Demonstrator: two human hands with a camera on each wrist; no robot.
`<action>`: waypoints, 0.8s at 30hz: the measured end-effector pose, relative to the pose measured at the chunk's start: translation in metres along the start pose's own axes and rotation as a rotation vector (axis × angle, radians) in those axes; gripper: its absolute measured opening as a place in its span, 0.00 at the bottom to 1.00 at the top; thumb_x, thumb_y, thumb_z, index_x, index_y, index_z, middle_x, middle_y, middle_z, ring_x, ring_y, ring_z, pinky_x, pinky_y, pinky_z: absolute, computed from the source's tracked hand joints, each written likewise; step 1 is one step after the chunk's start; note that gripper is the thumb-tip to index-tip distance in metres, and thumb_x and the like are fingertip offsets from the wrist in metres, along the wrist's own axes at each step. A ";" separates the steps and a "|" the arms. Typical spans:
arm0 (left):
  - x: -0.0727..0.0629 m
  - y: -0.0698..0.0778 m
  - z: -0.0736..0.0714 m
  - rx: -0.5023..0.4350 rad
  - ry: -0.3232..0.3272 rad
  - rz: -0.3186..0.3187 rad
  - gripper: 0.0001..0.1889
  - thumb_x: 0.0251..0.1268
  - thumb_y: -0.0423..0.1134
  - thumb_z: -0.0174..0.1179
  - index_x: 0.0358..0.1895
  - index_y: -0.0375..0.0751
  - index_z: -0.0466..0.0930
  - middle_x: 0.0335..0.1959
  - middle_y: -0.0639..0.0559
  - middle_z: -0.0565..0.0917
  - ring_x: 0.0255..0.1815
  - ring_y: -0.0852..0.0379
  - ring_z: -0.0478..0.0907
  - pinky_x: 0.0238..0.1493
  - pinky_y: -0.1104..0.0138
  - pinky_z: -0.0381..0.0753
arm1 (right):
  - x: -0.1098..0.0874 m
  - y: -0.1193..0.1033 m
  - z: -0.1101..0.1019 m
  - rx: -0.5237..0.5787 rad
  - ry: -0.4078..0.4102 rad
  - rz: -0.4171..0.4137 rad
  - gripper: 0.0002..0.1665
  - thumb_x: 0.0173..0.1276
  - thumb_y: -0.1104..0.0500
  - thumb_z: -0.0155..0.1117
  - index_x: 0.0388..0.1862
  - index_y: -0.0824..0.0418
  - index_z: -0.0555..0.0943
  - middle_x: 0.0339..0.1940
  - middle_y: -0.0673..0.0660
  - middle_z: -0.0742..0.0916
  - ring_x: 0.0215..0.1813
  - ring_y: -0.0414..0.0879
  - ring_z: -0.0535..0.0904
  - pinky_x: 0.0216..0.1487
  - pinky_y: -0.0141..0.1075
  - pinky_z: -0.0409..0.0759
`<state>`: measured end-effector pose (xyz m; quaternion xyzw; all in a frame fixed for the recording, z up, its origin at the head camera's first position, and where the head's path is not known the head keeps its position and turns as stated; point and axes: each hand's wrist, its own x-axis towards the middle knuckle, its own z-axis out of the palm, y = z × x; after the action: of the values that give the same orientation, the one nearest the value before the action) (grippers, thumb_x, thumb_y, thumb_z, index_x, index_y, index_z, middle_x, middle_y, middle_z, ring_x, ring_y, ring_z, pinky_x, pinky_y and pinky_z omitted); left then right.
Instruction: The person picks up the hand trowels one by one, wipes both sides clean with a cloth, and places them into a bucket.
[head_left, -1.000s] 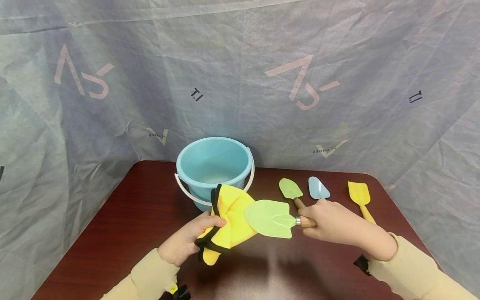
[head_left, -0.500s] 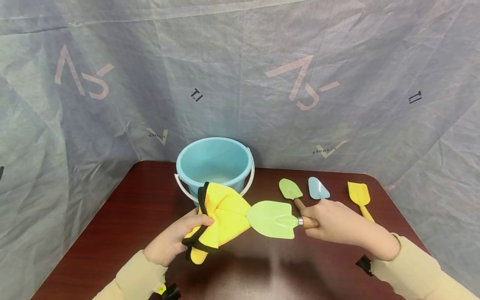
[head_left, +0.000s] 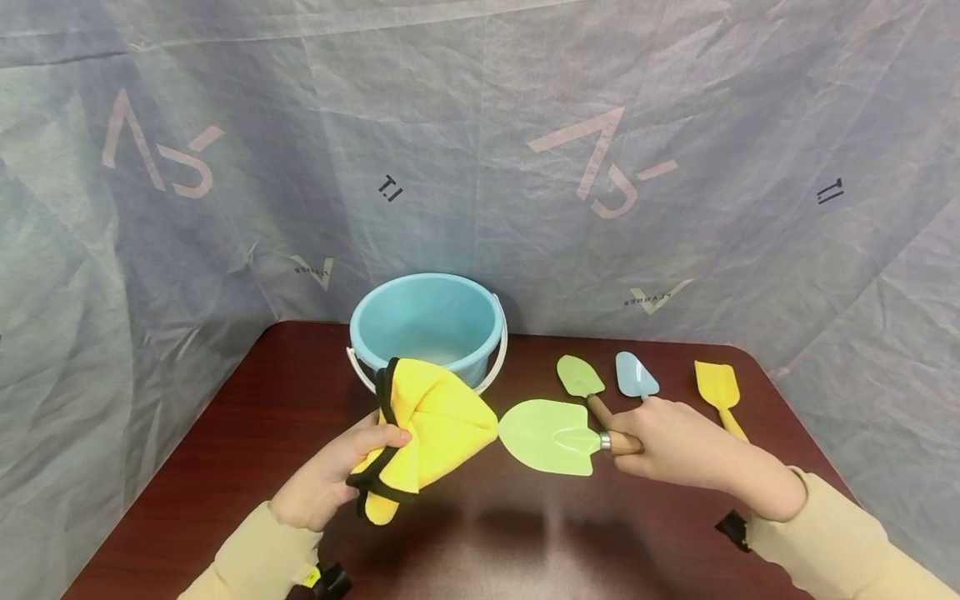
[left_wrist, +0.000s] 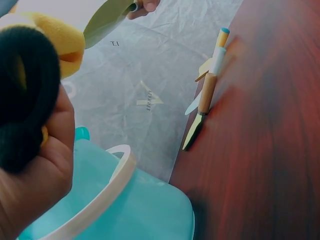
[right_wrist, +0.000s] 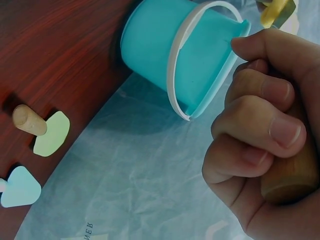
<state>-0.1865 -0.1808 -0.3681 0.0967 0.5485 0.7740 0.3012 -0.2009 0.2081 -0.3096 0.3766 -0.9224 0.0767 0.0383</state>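
In the head view my left hand [head_left: 318, 479] grips a folded yellow cloth [head_left: 450, 421] with black edging, thumb on top. My right hand [head_left: 678, 446] holds a light green garden trowel [head_left: 543, 437] by its wooden handle, fingers curled round it in the right wrist view. The blade points left, its tip right at the cloth's edge. From the left wrist side, the cloth [left_wrist: 65, 37] and the trowel blade [left_wrist: 107, 22] meet at the tip. Behind the cloth stands a light blue bucket [head_left: 471, 367] with a white handle, partly covered by the cloth in the head view.
On the dark red table [head_left: 247, 417], at the back right, lie a smaller green trowel [head_left: 579, 377], a light blue scoop [head_left: 635, 375] and a yellow shovel [head_left: 717, 386]. My right hand partly hides their handles. A grey printed sheet [head_left: 480, 167] hangs behind the table.
My left hand has moved left with the cloth, so the trowel blade overlaps it less and now only its tip meets the edge. My right hand has shifted slightly right with the trowel.
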 end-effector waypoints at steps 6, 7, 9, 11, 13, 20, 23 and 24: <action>-0.010 0.004 -0.001 0.061 0.116 -0.045 0.27 0.64 0.43 0.57 0.63 0.44 0.59 0.43 0.49 0.79 0.39 0.56 0.79 0.45 0.67 0.79 | -0.002 0.002 0.002 -0.011 -0.004 -0.004 0.20 0.51 0.62 0.61 0.16 0.47 0.59 0.16 0.37 0.55 0.20 0.30 0.50 0.18 0.26 0.56; -0.011 0.005 -0.002 0.057 0.119 -0.043 0.27 0.64 0.43 0.57 0.63 0.43 0.59 0.43 0.49 0.79 0.39 0.56 0.79 0.45 0.67 0.79 | -0.002 0.002 0.002 -0.011 -0.004 -0.005 0.20 0.51 0.62 0.61 0.16 0.47 0.59 0.16 0.37 0.55 0.20 0.30 0.50 0.18 0.26 0.56; -0.014 0.006 -0.003 0.057 0.120 -0.039 0.27 0.64 0.43 0.56 0.63 0.43 0.58 0.44 0.49 0.78 0.40 0.55 0.79 0.46 0.67 0.79 | -0.003 0.002 0.003 -0.010 -0.001 -0.005 0.21 0.51 0.62 0.61 0.15 0.47 0.59 0.16 0.37 0.54 0.20 0.30 0.49 0.18 0.26 0.54; -0.016 0.007 -0.007 0.056 0.090 -0.017 0.26 0.66 0.42 0.55 0.63 0.42 0.57 0.45 0.49 0.78 0.41 0.56 0.79 0.46 0.67 0.79 | -0.003 0.003 0.003 -0.008 0.005 -0.006 0.21 0.51 0.62 0.62 0.15 0.48 0.58 0.16 0.37 0.54 0.21 0.30 0.48 0.19 0.25 0.53; -0.018 0.007 -0.010 0.049 0.076 -0.014 0.25 0.67 0.41 0.54 0.63 0.42 0.57 0.46 0.48 0.79 0.42 0.55 0.79 0.48 0.66 0.79 | -0.003 0.003 0.002 -0.007 0.011 -0.005 0.22 0.51 0.62 0.62 0.15 0.48 0.57 0.16 0.38 0.53 0.21 0.30 0.47 0.19 0.25 0.51; -0.019 0.001 -0.024 0.075 0.041 -0.073 0.24 0.66 0.40 0.55 0.61 0.41 0.59 0.47 0.47 0.79 0.43 0.54 0.79 0.49 0.64 0.79 | -0.004 0.003 0.001 -0.001 0.039 0.001 0.23 0.49 0.63 0.61 0.14 0.49 0.56 0.16 0.38 0.51 0.22 0.31 0.44 0.20 0.25 0.46; -0.013 -0.006 -0.028 0.106 -0.004 -0.047 0.19 0.66 0.37 0.53 0.58 0.38 0.63 0.44 0.48 0.82 0.41 0.54 0.82 0.47 0.64 0.81 | -0.004 0.002 0.000 -0.009 0.047 0.003 0.23 0.48 0.63 0.61 0.14 0.48 0.56 0.16 0.38 0.51 0.22 0.31 0.44 0.20 0.25 0.46; -0.011 -0.008 -0.028 0.112 -0.006 -0.049 0.19 0.65 0.37 0.53 0.57 0.39 0.64 0.43 0.49 0.83 0.41 0.55 0.82 0.46 0.64 0.81 | -0.004 0.002 0.000 -0.012 0.047 0.006 0.23 0.49 0.63 0.61 0.14 0.48 0.56 0.16 0.37 0.51 0.21 0.30 0.44 0.20 0.25 0.46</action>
<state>-0.1885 -0.2077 -0.3843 0.1024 0.5925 0.7341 0.3156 -0.2000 0.2123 -0.3105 0.3715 -0.9229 0.0800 0.0623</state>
